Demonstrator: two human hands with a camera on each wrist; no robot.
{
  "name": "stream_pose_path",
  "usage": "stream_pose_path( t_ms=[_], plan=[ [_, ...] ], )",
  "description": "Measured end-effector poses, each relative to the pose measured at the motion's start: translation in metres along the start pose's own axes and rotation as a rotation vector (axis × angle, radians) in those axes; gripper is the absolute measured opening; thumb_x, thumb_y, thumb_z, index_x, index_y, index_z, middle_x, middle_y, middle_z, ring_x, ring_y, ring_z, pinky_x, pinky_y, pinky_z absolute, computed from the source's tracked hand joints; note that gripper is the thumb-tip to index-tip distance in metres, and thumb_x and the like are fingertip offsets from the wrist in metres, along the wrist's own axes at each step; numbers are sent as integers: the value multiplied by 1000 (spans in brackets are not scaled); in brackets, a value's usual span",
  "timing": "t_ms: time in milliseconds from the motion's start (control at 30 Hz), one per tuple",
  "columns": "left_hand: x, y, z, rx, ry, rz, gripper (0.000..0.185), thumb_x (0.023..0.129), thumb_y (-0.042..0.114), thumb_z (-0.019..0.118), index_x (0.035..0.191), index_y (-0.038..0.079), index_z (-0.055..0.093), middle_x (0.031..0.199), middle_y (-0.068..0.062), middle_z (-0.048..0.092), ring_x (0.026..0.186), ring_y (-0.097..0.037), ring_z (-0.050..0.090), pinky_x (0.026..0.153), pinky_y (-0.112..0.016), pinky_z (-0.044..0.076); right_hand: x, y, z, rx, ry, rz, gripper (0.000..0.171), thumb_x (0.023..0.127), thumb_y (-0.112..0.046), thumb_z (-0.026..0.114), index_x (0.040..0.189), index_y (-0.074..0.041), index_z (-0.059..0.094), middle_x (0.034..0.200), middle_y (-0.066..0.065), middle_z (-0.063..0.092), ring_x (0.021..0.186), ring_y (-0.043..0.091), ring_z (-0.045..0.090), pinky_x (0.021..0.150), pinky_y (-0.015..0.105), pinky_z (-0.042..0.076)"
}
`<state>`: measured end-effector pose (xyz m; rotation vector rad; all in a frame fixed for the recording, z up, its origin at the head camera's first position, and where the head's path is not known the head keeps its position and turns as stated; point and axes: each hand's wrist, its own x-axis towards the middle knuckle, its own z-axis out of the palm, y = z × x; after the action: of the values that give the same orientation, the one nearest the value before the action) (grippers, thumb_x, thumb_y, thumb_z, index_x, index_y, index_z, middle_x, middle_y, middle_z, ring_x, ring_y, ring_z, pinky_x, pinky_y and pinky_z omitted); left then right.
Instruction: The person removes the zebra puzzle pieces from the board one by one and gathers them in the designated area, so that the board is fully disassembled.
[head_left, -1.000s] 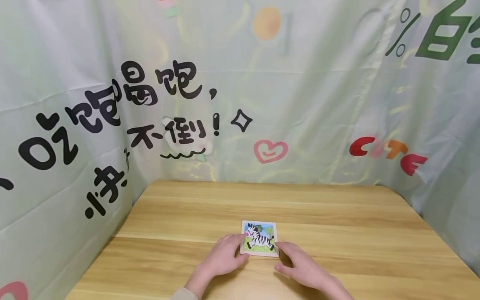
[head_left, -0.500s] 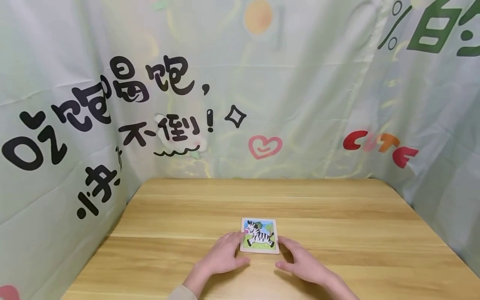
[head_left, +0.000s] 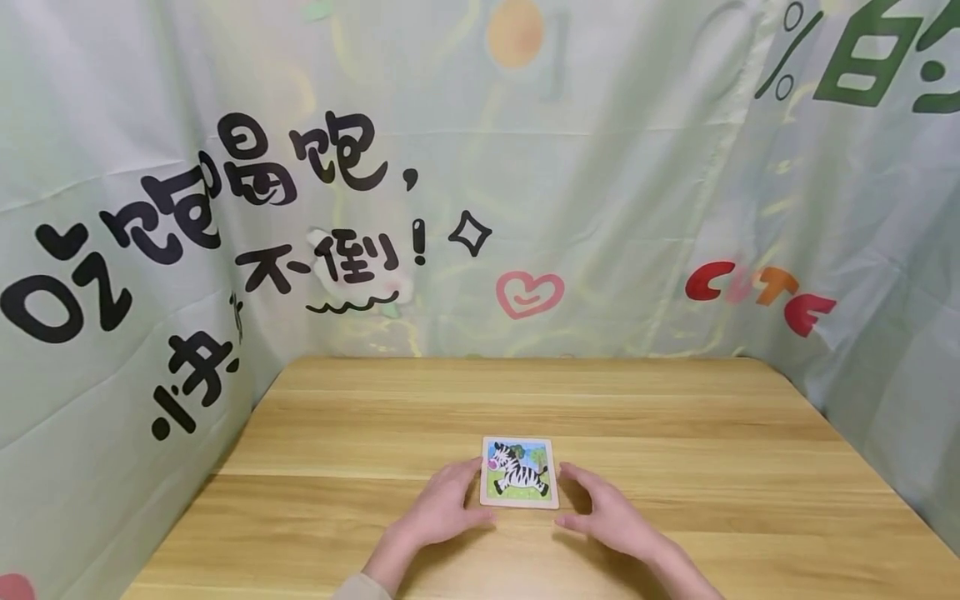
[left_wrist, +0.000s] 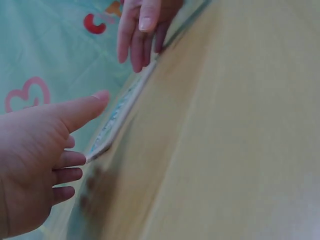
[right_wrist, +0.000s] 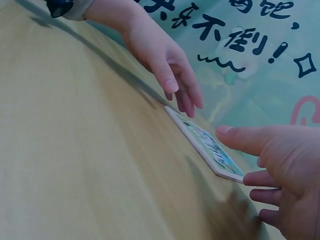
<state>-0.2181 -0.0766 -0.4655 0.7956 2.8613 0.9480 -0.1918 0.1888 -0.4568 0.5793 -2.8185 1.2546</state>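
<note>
puzzle [head_left: 519, 472]: flat on the table [head_left: 675, 433], near your edge, zebra face up | left hand [head_left: 442, 508]: fingers straight, together, tips at its left edge, gripping nothing | right hand [head_left: 611, 517]: fingers relaxed, slightly spread, just beside its right edge | why: you flank it, so it cannot slide sideways

In both wrist views the zebra puzzle board [left_wrist: 116, 119] lies edge-on, so its picture is a blur, the left hand [left_wrist: 35, 165] is cut off by the frame's left edge, the right hand [right_wrist: 282, 175] by the right edge, and whether either touches the board cannot be told.
</note>
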Motion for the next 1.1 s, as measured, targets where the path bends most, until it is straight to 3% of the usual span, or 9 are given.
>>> stream_pose_path(
  t_ms=[133,300,467,600,767,1100],
  plan=[
    [3,4,1,46,65,27,69,83,43,64,134,-1,45,133,-17,49,122,-34,43,102,-51,32,11,-2,-2,21,73,48,75,72,-28,78,130,7,45,117,20,58,114,39,49,97,58,33],
    [5,13,3,287,89,131,62,86,44,60,132,4,49,128,-12,53,118,-29,47,101,-48,35,32,-7,0,56,110,70,69,71,-17,79,128,6,49,105,13,60,102,31,55,92,53,41],
    [6,14,4,443,66,207,60,85,45,61,132,9,50,123,-11,53,115,-26,48,100,-45,36,54,-8,7,139,109,43,61,73,-8,76,125,9,49,103,17,60,98,33,56,88,47,46],
    [8,13,5,535,3,253,63,86,51,56,134,11,48,127,-11,49,118,-25,45,102,-45,35,69,-9,14,160,125,54,55,74,-5,74,123,7,52,104,16,61,99,31,56,88,46,46],
    [11,18,9,583,-60,237,67,88,58,47,138,14,43,135,-14,42,124,-29,40,104,-46,31,85,-11,21,132,124,86,51,75,-4,72,122,4,54,102,13,61,95,28,57,85,45,48],
    [13,25,21,654,-48,190,62,89,60,42,135,19,48,129,-14,46,119,-27,42,101,-46,33,97,-10,34,41,79,72,38,77,-1,70,113,4,60,91,8,61,83,21,57,75,39,49]
  ],
)
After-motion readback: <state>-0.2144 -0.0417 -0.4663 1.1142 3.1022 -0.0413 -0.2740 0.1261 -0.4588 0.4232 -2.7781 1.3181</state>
